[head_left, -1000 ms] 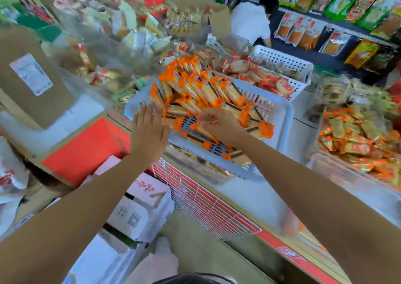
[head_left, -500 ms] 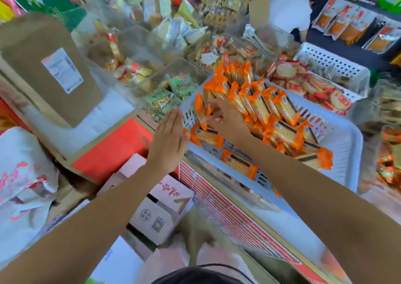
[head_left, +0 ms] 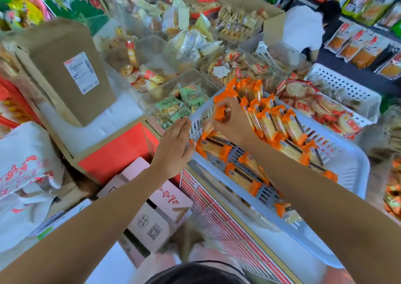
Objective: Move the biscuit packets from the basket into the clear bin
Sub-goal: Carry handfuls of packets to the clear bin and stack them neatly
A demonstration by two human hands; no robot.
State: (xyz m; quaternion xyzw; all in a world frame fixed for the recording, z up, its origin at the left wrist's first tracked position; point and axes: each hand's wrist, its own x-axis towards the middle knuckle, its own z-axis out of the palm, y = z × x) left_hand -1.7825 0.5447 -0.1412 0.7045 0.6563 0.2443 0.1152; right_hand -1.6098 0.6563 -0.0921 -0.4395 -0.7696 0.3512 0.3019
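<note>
Orange biscuit packet (head_left: 219, 112) pinched in right hand (head_left: 234, 124), left hand (head_left: 173, 149) flat beside basket (head_left: 355, 164)

A single wide-angle camera, worn on the head, looks forward and steeply down along both forearms, close above the left hand (head_left: 173, 147) and right hand (head_left: 233, 124). The white slotted plastic basket (head_left: 349, 168) fills the view beneath the right hand.

pretty tight in here tbh: far half of the basket (head_left: 355, 166) is jammed with standing orange packets (head_left: 267, 121), only the near floor has bare gaps between loose ones. Heading left, the basket's slatted wall plus the left hand (head_left: 173, 151) flat against it block the way to the clear bin (head_left: 201, 79), which is open on top
</note>
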